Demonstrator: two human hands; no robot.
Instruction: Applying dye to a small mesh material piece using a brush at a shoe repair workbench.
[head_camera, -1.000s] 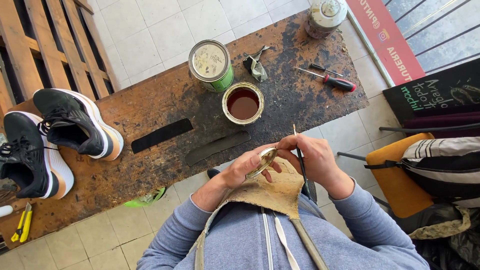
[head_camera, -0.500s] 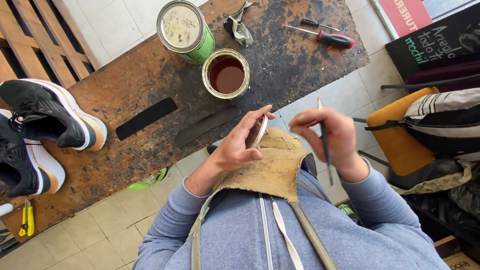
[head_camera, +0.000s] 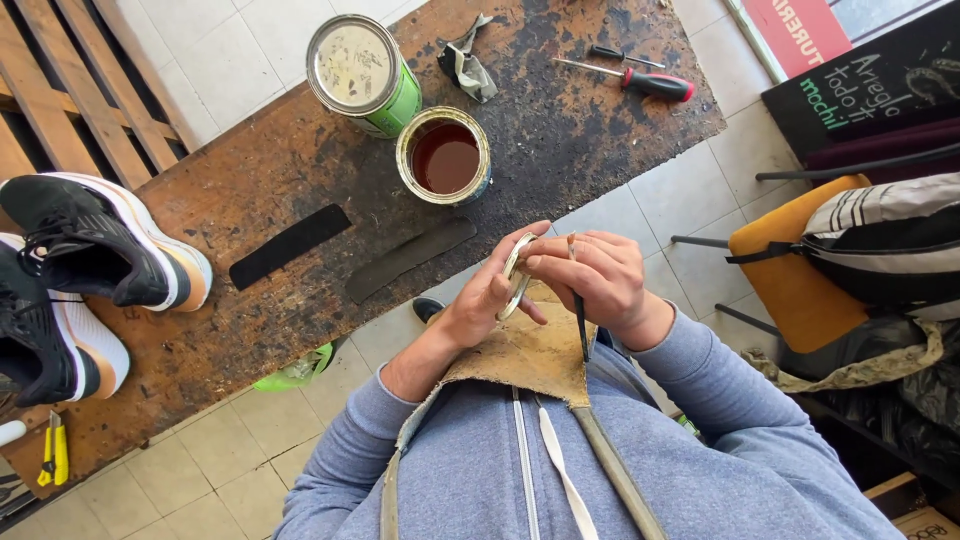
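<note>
Over the lap apron (head_camera: 530, 355), left hand (head_camera: 490, 295) pinches a thin sole piece (head_camera: 515, 272) edge-up; right hand (head_camera: 600, 280) grips a brush (head_camera: 580, 320), steadying it.

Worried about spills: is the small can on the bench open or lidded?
Open. The small can stands upright, lidless, dark brown liquid showing inside.

This is a shoe-repair workshop: a stained, scarred workbench (head_camera: 250, 180) carries an open tin of brown glue (head_camera: 444, 156) at its middle, cut rubber sole strips (head_camera: 290, 245) beside the tin, black sneakers (head_camera: 95, 245) further left, and a screwdriver (head_camera: 640, 80) to the tin's right.
</note>
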